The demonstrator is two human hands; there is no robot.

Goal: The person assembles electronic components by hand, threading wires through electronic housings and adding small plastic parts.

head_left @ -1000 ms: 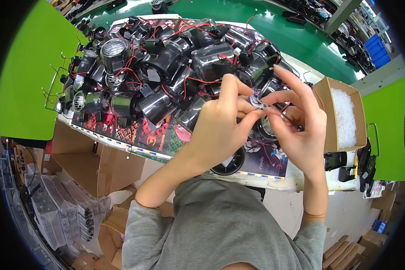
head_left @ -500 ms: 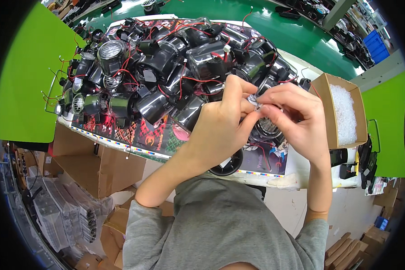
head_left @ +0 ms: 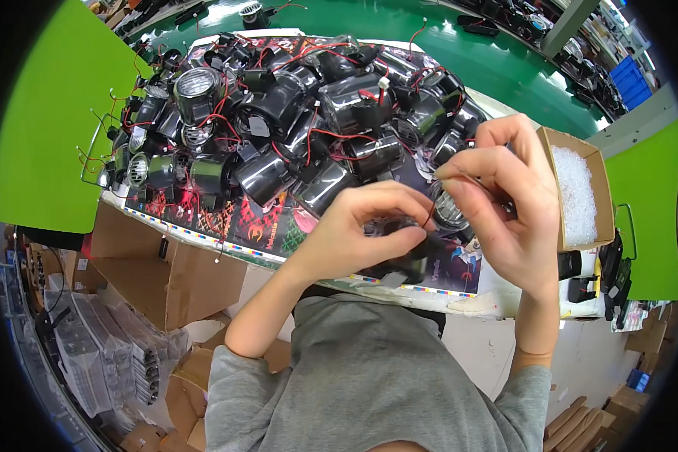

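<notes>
Low in the middle, my left hand has thumb and forefinger closed on a thin dark-red wire. Just below those fingers is a black round housing, blurred and partly covered by the hand. My right hand is higher and to the right, its thumb and fingertips pinched together; what they hold is too small to make out. Beneath the right fingertips lies a clear-fronted round unit with a ribbed face. A heap of black cylindrical units with red wires and white plugs lies beyond both hands.
At the right stands a cardboard box of small clear pieces. Black parts lie in front of it. Green panels flank the table. An open carton sits below left. Behind runs a green bench.
My hands have come apart: the left has dropped lower, while the right has stayed high and turned slightly. The black round housing by the table edge has shifted up and right.
</notes>
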